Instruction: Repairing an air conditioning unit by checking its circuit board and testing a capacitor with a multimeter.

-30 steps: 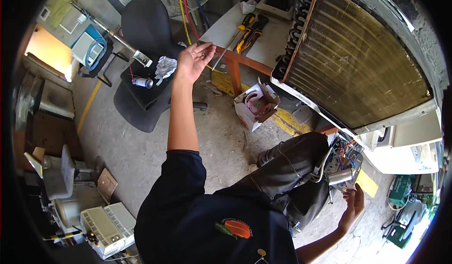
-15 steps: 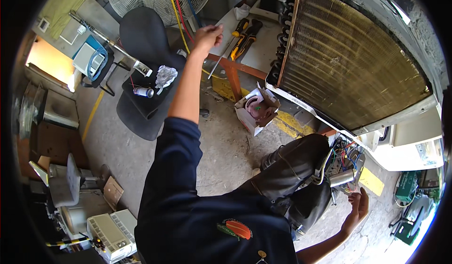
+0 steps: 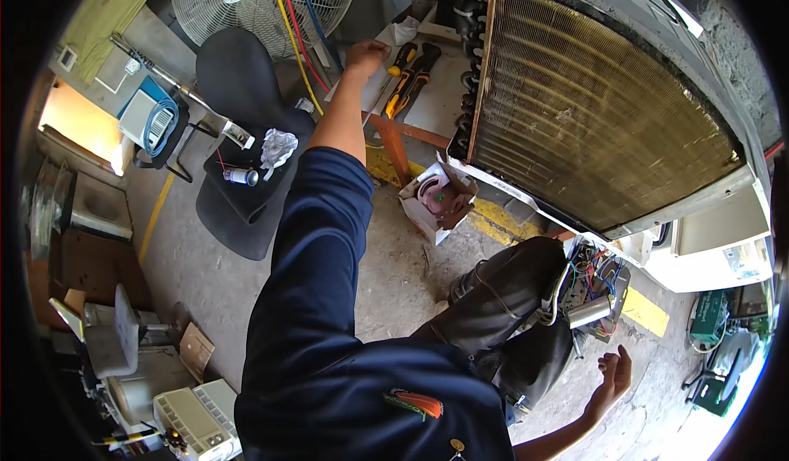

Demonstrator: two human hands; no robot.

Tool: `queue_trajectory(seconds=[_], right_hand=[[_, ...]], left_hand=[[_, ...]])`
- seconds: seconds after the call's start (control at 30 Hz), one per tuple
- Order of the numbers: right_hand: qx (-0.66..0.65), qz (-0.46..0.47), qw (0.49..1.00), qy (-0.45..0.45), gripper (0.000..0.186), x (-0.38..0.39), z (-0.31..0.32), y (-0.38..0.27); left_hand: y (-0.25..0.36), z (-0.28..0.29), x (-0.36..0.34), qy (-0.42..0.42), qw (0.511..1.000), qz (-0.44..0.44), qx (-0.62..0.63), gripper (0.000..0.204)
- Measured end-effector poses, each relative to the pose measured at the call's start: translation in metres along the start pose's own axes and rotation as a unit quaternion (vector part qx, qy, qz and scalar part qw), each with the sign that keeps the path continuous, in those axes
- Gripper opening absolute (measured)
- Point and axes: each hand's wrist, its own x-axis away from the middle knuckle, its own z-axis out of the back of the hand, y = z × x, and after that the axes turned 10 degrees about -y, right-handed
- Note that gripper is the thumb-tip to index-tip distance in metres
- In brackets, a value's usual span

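Lying on the seat of a dark chair (image 3: 234, 235), a can (image 3: 241, 177) and crumpled wrapping (image 3: 278, 149) seem set down there for want of a shelf. Rightward, the left hand (image 3: 367, 57) is curled over the left part of the surface (image 3: 444, 95); whether its grip has hold of anything cannot be told. Just beside it, a screwdriver (image 3: 403, 57) and yellow-and-black hand tool (image 3: 411, 83) lie on that surface, probably paired for easy reach. Farther right, near a metal cylinder (image 3: 590, 311), the right hand (image 3: 610, 381) hangs, fingers loosely spread, its grip apparently empty. Markings: fan (image 3: 267, 9) badge, printed can, orange shirt emblem (image 3: 421, 403); lettering too small to tell.
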Motion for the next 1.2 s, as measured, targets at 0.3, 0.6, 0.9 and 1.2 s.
queue_trajectory(seconds=[0.3, 0.6, 0.9, 1.2], right_hand=[[0.048, 0.007, 0.998, -0.051, 0.040, -0.004, -0.015, 0.039], [0.082, -0.056, 0.994, -0.036, 0.044, 0.005, 0.024, 0.106], [0.054, -0.187, 0.973, -0.120, 0.043, -0.002, 0.006, 0.108], [0.026, -0.195, 0.973, -0.122, 0.039, -0.004, -0.008, 0.102]], left_hand=[[-0.013, 0.004, 0.006, 0.055, 0.990, -0.083, -0.100, 0.026], [-0.013, 0.056, 0.141, 0.118, 0.939, -0.129, 0.295, 0.027], [-0.298, 0.195, 0.271, 0.384, 0.860, 0.315, -0.115, 0.029], [-0.288, 0.210, 0.303, 0.470, 0.834, 0.251, -0.143, 0.029]])
